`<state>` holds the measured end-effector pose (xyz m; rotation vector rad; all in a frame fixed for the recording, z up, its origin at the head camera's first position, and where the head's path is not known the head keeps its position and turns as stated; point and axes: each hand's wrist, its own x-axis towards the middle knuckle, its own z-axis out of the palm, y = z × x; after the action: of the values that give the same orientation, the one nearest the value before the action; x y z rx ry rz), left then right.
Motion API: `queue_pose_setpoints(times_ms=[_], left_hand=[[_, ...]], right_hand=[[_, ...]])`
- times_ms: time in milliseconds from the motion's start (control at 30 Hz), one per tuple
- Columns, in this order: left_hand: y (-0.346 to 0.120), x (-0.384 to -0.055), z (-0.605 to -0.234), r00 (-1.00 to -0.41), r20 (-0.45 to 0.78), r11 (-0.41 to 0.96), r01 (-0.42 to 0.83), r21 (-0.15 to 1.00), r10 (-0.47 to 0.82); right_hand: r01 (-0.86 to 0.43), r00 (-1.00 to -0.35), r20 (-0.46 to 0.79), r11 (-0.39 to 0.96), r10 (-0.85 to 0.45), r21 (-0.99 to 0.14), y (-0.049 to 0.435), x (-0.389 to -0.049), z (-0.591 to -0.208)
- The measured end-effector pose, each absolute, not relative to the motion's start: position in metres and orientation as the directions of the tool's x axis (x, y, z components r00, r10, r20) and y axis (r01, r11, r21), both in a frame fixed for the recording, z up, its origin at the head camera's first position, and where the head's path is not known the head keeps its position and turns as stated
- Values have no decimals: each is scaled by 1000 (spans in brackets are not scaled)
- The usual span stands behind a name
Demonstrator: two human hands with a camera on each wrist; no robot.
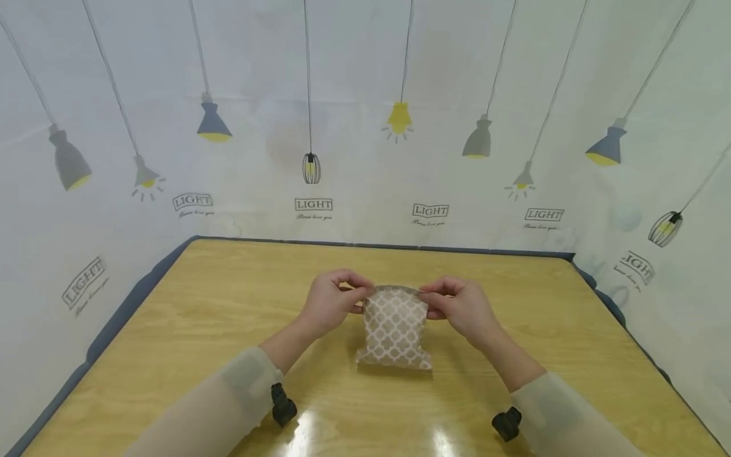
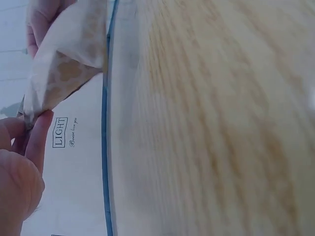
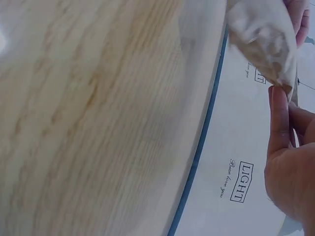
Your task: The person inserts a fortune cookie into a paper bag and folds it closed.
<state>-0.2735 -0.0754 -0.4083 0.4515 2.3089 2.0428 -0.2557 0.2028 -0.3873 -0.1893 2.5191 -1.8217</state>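
Note:
A beige bag point(image 1: 395, 330) with a white lattice pattern is held upright at the middle of the table, its wider bottom end at or just above the wood. My left hand point(image 1: 335, 301) pinches its upper left corner between thumb and fingers. At the upper right corner, my right hand point(image 1: 464, 307) pinches it the same way. The left wrist view shows the bag point(image 2: 74, 64) from its side, with the fingertips on its corner. In the right wrist view the bag point(image 3: 266, 44) hangs from the thumb and fingers. What is inside the bag is hidden.
The yellow wooden table point(image 1: 228, 285) has a dark blue edge along the back and sides. Behind it stands a pale wall covering point(image 1: 354, 171) printed with hanging lamps. Black wrist devices point(image 1: 282, 405) sit by both sleeves.

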Motion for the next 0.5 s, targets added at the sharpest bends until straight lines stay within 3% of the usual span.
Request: queue_pose_setpoints(times_ms=[200, 500], left_hand=[[-76, -276, -410, -960, 161, 73, 182, 981, 230], [-73, -287, -421, -973, 80, 81, 100, 992, 217]], right_hand=[[-29, -992, -7, 280, -128, -960, 206, -259, -388], [14, -994, -51, 343, -101, -939, 205, -270, -391]])
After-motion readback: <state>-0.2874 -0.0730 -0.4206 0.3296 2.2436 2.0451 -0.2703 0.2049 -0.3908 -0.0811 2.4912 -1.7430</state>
